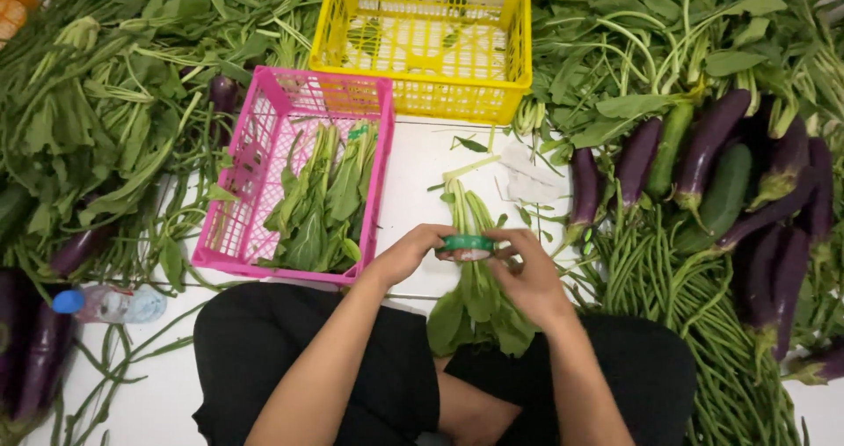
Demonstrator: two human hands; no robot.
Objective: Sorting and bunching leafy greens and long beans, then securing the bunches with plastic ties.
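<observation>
Green round tape roll [465,246] | pinched by left hand [410,253], right hand [526,275] | over leafy bunch [475,297]

white floor [413,174] bears greens [97,103], eggplants [703,147], crates [264,261].

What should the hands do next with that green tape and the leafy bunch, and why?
Probably wrap the tape around the stems. Both the left hand and right hand hold the green tape roll right over the leafy bunch, which looks untied, while the pink basket holds similar bunches.
</observation>
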